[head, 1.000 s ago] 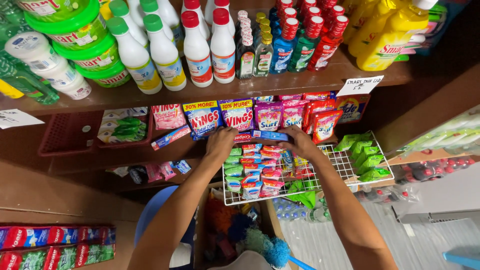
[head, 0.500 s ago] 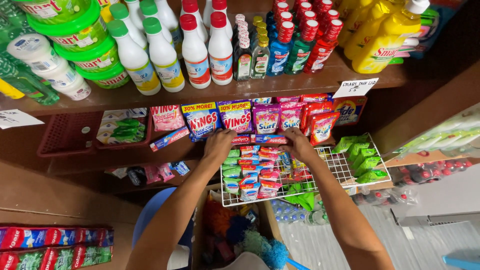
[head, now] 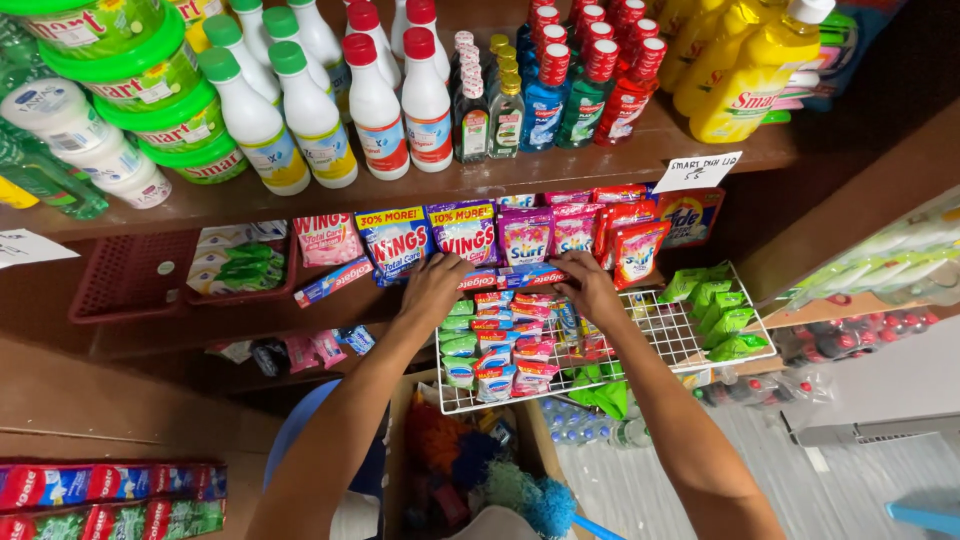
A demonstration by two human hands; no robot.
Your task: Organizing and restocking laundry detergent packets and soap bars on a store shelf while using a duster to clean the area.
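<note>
Both your arms stretch forward over the white wire basket [head: 690,345]. Your left hand [head: 432,290] and right hand [head: 590,290] grip either end of a long toothpaste box [head: 512,279] above stacked sachets [head: 500,345]; detergent packets [head: 470,232] hang just behind.

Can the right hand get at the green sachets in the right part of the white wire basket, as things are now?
Probably yes. The right hand rests on a toothpaste box at the back of the wire basket, and the green sachets lie uncovered just beside it, with only bare mesh between.
</note>
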